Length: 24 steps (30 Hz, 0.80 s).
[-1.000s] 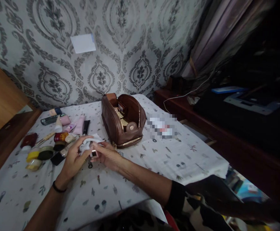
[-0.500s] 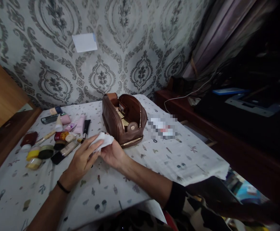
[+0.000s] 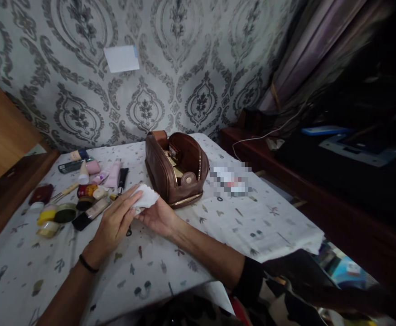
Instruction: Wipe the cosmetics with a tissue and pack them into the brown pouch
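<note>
1. Head view: we see the left hand (image 3: pixel 114 217) with its fingers straight and close together, laid over the near-left side of a white cloth (image 3: pixel 147 197) and pressing on it.
2. The right hand (image 3: pixel 162 217) comes in from the other side, palm turned up against the cloth's near-right edge. Its fingertips are hidden, so we cannot tell whether they pinch anything inside.
3. The white cloth sits between the two hands, touching both. It is crumpled, a little longer across than deep, and we find no clear long axis. Whatever it may wrap is out of our sight.
4. Outward, the relation that counts is with the brown bag (image 3: pixel 159 167): it lies just beyond the cloth and to the right, its open mouth facing up. Its long axis runs away from us, slanting from near right to far left, and the right hand is the nearer one. We cannot tell whether the knuckles touch its near corner.
5. On the left hand's side, we have a flat bottle (image 3: pixel 98 209) just beside the wrist, slanting up toward the fingers, and beyond them a black tube (image 3: pixel 123 175) pointing away from us.
</note>
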### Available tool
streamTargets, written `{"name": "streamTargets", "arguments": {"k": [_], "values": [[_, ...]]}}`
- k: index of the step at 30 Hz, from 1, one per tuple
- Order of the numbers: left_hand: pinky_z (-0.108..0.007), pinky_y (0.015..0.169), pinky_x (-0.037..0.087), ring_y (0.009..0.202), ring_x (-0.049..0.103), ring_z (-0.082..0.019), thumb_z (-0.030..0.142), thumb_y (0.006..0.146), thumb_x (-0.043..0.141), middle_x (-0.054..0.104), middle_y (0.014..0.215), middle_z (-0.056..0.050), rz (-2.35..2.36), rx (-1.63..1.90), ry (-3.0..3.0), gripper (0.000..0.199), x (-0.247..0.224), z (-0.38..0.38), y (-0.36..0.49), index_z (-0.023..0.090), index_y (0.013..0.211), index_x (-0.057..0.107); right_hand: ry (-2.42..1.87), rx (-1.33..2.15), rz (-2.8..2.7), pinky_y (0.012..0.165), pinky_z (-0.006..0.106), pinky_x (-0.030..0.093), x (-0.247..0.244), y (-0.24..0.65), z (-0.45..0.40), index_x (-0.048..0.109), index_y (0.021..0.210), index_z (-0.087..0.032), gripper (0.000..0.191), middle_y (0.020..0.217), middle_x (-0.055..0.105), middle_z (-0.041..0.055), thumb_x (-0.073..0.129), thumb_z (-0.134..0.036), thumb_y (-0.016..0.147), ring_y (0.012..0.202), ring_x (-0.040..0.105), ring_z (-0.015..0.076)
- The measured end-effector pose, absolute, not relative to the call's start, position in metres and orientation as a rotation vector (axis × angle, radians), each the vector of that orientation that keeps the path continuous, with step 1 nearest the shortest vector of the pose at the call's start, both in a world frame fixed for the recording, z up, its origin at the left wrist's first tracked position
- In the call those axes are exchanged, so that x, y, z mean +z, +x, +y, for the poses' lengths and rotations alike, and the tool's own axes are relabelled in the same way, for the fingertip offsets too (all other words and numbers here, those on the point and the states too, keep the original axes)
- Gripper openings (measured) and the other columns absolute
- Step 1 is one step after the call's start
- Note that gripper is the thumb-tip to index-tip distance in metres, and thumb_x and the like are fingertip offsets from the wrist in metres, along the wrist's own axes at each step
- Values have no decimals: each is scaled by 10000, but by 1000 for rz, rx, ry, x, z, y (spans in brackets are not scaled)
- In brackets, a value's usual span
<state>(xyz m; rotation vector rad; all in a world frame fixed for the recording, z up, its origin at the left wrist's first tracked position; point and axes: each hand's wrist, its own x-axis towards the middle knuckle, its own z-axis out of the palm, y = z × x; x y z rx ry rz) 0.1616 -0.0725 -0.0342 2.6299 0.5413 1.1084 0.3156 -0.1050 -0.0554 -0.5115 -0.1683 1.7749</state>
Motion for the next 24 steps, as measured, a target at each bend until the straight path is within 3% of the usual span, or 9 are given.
{"name": "streamTargets", "arguments": {"k": [8, 16, 20, 24], "values": [[-383, 1115, 425, 1295, 568, -237, 368, 1010, 386, 621, 1396, -96, 794, 1109, 2363, 449, -31, -70, 162, 171, 1365, 577, -502, 1637, -385, 812, 310, 529, -53, 316, -108, 664, 953, -196, 306, 859, 712, -7, 812, -345, 730, 795, 642, 152], [-428, 1125, 409, 1270, 567, -274, 553, 958, 442, 672, 1293, -119, 991, 1041, 1896, 536, -28, -70, 167, 154, 1255, 642, -620, 1436, -488, 753, 239, 497, -51, 315, -107, 692, 990, -255, 424, 975, 721, -29, 876, -372, 627, 883, 642, 140], [-375, 819, 607, 1030, 684, -255, 622, 850, 590, 721, 1138, -98, 976, 942, 1493, 596, -33, -68, 168, 160, 1225, 628, -664, 1284, -584, 930, 272, 471, -51, 314, -107, 675, 1103, -256, 531, 1064, 707, -3, 869, -331, 615, 1040, 626, 158], [-264, 556, 592, 827, 708, -209, 667, 743, 673, 738, 1003, -78, 1030, 949, 1381, 568, -36, -67, 170, 162, 1003, 688, -785, 1173, -699, 990, 325, 462, -51, 315, -108, 647, 1178, -277, 623, 1140, 669, 7, 868, -261, 596, 1075, 611, 175]]}}
